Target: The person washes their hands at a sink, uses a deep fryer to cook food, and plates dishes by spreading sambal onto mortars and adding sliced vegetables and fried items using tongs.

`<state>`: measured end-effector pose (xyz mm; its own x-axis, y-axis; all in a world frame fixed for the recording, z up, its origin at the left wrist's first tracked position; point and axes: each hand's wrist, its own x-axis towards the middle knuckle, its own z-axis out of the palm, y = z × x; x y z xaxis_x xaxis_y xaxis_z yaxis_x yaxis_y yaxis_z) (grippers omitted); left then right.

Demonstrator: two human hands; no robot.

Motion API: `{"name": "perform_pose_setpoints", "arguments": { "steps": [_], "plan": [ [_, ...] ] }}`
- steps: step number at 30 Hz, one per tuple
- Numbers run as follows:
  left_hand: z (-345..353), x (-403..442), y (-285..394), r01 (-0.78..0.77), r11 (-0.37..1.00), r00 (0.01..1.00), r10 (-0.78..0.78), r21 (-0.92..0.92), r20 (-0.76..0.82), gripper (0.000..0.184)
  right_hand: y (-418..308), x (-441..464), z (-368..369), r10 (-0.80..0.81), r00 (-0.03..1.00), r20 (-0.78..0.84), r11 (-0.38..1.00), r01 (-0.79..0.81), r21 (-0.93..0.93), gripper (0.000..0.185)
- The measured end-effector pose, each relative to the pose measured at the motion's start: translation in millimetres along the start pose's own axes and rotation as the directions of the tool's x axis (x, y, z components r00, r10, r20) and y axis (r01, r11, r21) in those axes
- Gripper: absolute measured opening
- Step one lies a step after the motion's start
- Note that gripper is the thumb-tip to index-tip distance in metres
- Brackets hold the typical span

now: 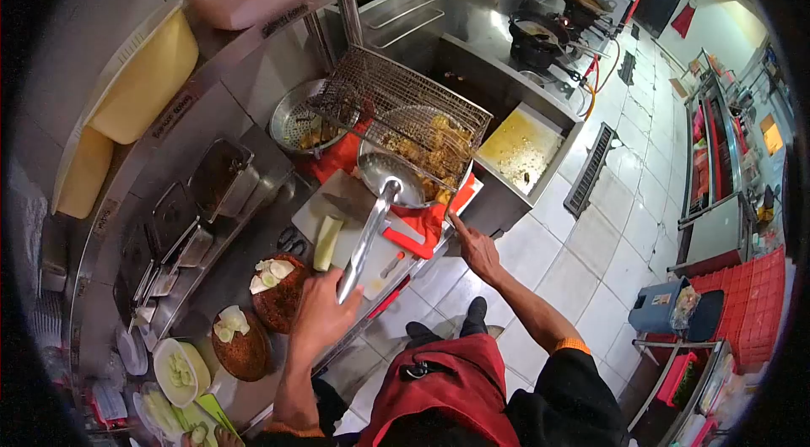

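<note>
My left hand (325,308) is closed round the handle of a large metal ladle (364,240), whose round bowl rests over the fried food near the wire rack. My right hand (475,246) reaches to the near right corner of the wire rack (405,101), fingers pressed together at its edge; the exact grip is too small to tell. Below the rack sits a metal colander of golden fried pieces (430,143). A piece of cucumber (327,243) lies on the white cutting board (312,215), close to a red-handled knife (392,264).
Two brown plates (240,346) with pale leaves stand on the counter, near a tub of cut cucumber (181,371). A second colander (308,118) is behind. An oily tray (519,147) lies right of the rack, woks (538,33) beyond. Part of another hand shows at bottom left.
</note>
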<state>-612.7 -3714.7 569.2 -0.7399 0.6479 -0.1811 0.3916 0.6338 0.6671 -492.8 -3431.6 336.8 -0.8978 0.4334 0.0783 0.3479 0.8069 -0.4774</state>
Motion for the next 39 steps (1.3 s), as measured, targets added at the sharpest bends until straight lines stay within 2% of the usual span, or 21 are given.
{"name": "perform_pose_setpoints", "arguments": {
  "steps": [3,9,10,13,19,22,25,28,31,32,39],
  "plan": [
    [9.0,-24.2,-2.3,0.007,0.996,0.999,-0.003,-0.084,0.054,0.026,1.6,0.4,2.1,0.017,0.999,0.028,1.0,-0.018,0.012,0.081],
    [56.6,-38.9,-32.1,0.046,0.962,0.99,-0.008,-0.269,0.138,0.023,15.3,0.5,15.7,-0.057,0.997,-0.044,0.998,0.057,0.008,0.084],
    [61.9,-36.3,-31.6,0.066,0.937,0.991,-0.023,-0.343,0.128,0.024,13.3,-0.8,13.6,-0.064,0.997,-0.049,0.998,0.065,0.002,0.083],
    [66.6,-27.9,-27.0,0.048,0.964,0.998,-0.036,-0.261,0.048,0.027,2.5,-1.6,4.6,-0.016,1.0,0.007,0.999,0.016,0.028,0.081],
    [85.1,-6.3,-41.3,0.077,0.938,0.997,-0.079,-0.337,0.008,0.027,2.9,-3.4,17.0,-0.056,0.997,-0.058,0.993,0.062,0.099,0.076],
    [92.2,-2.6,-46.7,0.071,0.921,0.996,-0.088,-0.383,-0.028,0.027,2.3,-2.7,17.4,-0.026,0.999,-0.037,0.997,0.028,0.073,0.072],
    [90.1,-9.9,-44.6,0.042,0.934,0.99,-0.086,-0.354,-0.108,0.028,0.1,-3.1,13.7,-0.023,0.999,-0.032,0.998,0.025,0.058,0.069],
    [55.6,-39.4,-29.0,0.156,0.894,0.988,-0.134,-0.42,0.082,0.027,-1.9,-3.9,8.1,-0.033,0.999,-0.025,0.999,0.034,0.031,0.067],
    [57.1,-55.0,-22.9,0.325,0.748,0.942,-0.206,-0.579,0.264,0.023,2.8,-4.2,13.0,-0.028,0.999,-0.023,0.997,0.03,0.07,0.066],
    [65.7,-52.1,-29.1,0.325,0.738,0.942,-0.192,-0.592,0.276,0.02,3.1,-4.3,13.2,-0.023,1.0,-0.017,0.997,0.024,0.071,0.066],
    [89.5,-16.1,-38.2,0.211,0.813,0.977,-0.191,-0.543,0.094,0.023,-7.8,-3.3,-2.2,-0.006,1.0,0.011,0.993,0.005,0.116,0.068]
  ]
}}
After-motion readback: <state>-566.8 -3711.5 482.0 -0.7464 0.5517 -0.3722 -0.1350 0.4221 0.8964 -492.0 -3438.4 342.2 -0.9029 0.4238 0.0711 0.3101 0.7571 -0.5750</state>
